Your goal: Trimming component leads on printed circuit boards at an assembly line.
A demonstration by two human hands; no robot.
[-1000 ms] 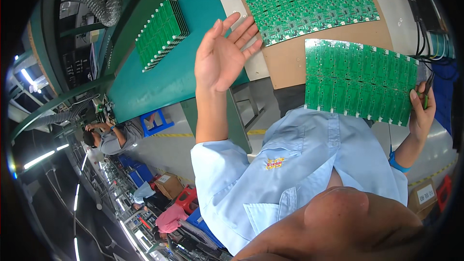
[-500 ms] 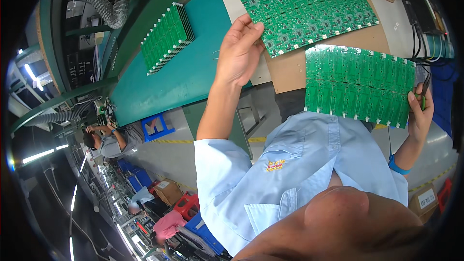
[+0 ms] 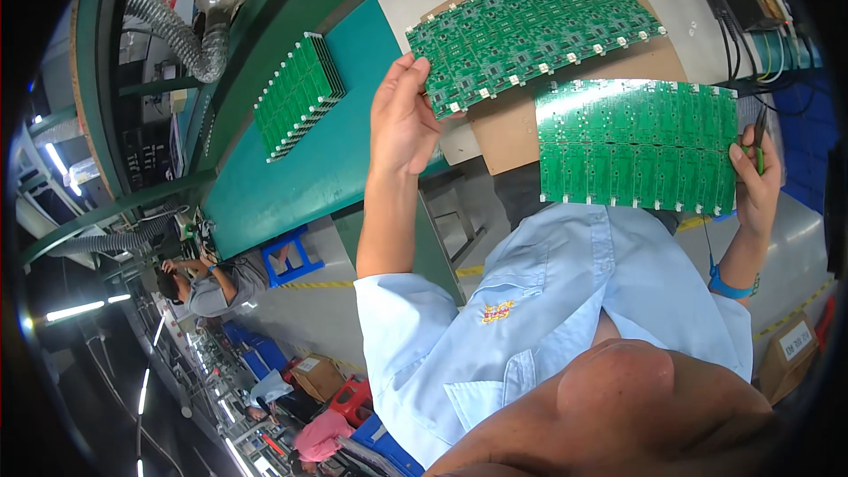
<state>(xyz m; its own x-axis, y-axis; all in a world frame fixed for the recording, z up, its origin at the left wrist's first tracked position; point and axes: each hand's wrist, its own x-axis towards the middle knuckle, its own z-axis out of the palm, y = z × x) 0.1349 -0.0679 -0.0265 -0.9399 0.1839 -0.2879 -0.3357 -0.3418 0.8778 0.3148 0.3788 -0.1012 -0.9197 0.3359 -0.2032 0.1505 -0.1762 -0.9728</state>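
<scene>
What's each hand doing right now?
Left hand: gripping the corner of the upper circuit board panel.
Right hand: holding the lower circuit board panel.

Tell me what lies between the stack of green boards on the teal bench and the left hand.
Only bare teal bench top in the head view: nothing sits between the stack of green boards and the left hand, which grips the corner of the large green panel.

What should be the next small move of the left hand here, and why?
Probably lift the upper green panel off the brown board: the left hand grips its near corner, while the right hand holds a second green panel clear of the bench.
</scene>
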